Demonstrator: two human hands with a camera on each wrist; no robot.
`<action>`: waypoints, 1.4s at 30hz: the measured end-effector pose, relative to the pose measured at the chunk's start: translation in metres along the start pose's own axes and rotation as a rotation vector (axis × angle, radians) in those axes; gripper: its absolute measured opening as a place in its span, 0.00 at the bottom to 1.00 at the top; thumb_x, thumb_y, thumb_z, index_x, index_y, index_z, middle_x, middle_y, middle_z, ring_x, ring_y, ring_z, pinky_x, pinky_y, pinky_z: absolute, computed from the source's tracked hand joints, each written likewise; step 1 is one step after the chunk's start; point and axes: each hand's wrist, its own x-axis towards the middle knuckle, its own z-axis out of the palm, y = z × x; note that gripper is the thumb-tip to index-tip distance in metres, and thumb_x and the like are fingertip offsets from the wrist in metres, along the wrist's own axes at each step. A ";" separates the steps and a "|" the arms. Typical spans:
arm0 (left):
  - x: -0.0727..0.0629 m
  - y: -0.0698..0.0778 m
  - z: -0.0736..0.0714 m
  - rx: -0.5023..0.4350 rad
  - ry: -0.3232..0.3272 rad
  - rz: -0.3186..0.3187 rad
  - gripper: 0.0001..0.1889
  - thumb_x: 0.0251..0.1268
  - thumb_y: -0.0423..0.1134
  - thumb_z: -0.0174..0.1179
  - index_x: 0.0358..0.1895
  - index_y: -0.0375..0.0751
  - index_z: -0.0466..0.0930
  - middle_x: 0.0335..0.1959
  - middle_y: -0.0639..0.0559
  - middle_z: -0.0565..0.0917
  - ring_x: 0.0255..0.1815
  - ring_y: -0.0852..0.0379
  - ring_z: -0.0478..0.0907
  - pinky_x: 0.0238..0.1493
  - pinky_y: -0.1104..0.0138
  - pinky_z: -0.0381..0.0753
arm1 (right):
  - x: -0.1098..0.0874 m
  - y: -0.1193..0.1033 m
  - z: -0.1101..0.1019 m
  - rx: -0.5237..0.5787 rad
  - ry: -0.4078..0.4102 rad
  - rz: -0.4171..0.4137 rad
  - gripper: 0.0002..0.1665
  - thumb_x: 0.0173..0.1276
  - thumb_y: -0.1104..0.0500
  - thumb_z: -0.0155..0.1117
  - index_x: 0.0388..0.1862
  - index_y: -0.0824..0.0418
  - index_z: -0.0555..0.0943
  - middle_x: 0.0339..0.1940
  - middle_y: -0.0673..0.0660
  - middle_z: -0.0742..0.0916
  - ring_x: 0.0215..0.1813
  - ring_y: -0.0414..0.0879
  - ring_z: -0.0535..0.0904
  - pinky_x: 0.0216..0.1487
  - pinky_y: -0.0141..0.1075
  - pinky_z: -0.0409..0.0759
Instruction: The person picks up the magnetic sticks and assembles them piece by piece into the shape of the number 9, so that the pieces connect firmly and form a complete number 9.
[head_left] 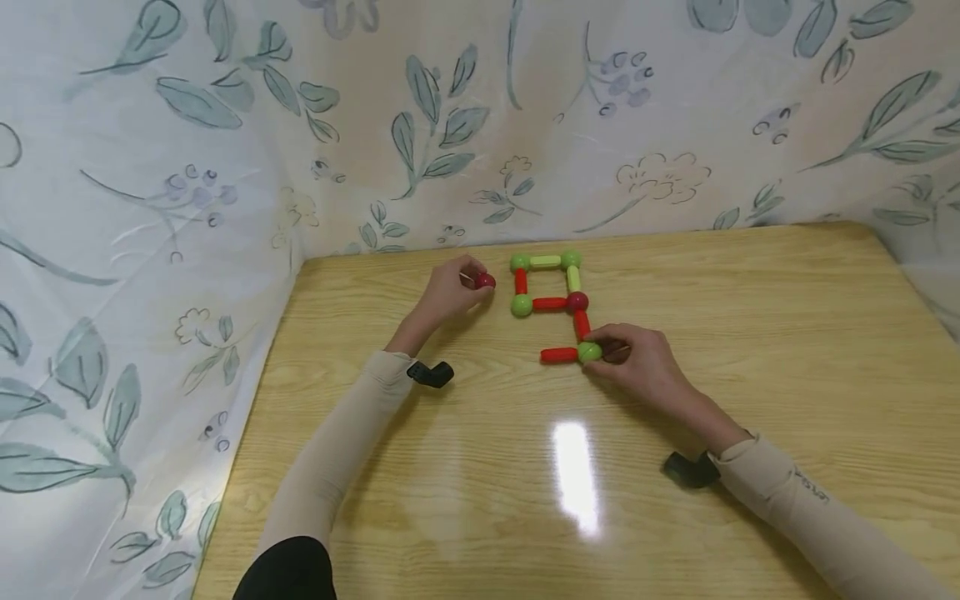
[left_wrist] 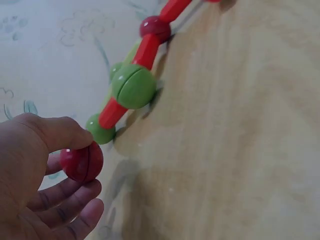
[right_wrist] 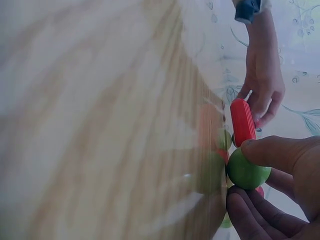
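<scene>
On the table lies a shape built of balls and rods: a square with green balls (head_left: 521, 305), a dark red ball (head_left: 577, 302) at one corner, and red and yellow-green rods (head_left: 545, 262). From that dark red ball a red rod (head_left: 582, 325) runs down to another green ball (head_left: 590, 352), which carries a red rod (head_left: 558, 356) pointing left. My right hand (head_left: 637, 362) pinches this lower green ball between thumb and fingers. Left of the square, my left hand (head_left: 452, 292) pinches a loose dark red ball (left_wrist: 82, 162) between thumb and fingers, apart from the shape.
The wooden table (head_left: 465, 467) reaches back to a wall covered with leaf-patterned cloth (head_left: 450, 125). More of the cloth hangs at the left edge. Black wrist mounts (head_left: 431, 375) sit on both sleeves. A bright reflection shows on the tabletop.
</scene>
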 end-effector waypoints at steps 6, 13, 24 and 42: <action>-0.020 -0.003 0.005 0.001 -0.029 0.029 0.15 0.60 0.40 0.71 0.47 0.41 0.79 0.41 0.48 0.82 0.43 0.53 0.79 0.42 0.63 0.81 | 0.002 0.002 -0.001 0.000 0.008 -0.008 0.20 0.56 0.65 0.79 0.48 0.61 0.86 0.42 0.55 0.88 0.38 0.47 0.86 0.38 0.37 0.85; -0.045 -0.005 0.028 -0.053 -0.097 0.152 0.15 0.58 0.40 0.73 0.45 0.43 0.80 0.38 0.52 0.82 0.38 0.56 0.79 0.39 0.66 0.80 | 0.004 0.004 -0.003 0.008 0.020 -0.005 0.19 0.56 0.66 0.78 0.48 0.61 0.86 0.42 0.56 0.89 0.38 0.48 0.86 0.38 0.34 0.84; -0.057 0.005 0.055 -0.085 -0.113 0.254 0.16 0.58 0.38 0.73 0.47 0.44 0.80 0.40 0.56 0.81 0.38 0.61 0.79 0.39 0.68 0.80 | 0.008 0.011 -0.007 0.010 0.017 0.025 0.20 0.56 0.65 0.79 0.49 0.61 0.86 0.42 0.57 0.89 0.38 0.48 0.87 0.37 0.33 0.84; -0.061 0.018 0.072 -0.091 -0.164 0.262 0.17 0.58 0.41 0.74 0.47 0.48 0.79 0.41 0.60 0.82 0.40 0.63 0.81 0.41 0.70 0.80 | 0.010 0.013 -0.010 -0.005 0.006 0.057 0.19 0.59 0.63 0.78 0.50 0.62 0.86 0.42 0.58 0.89 0.39 0.49 0.87 0.38 0.32 0.84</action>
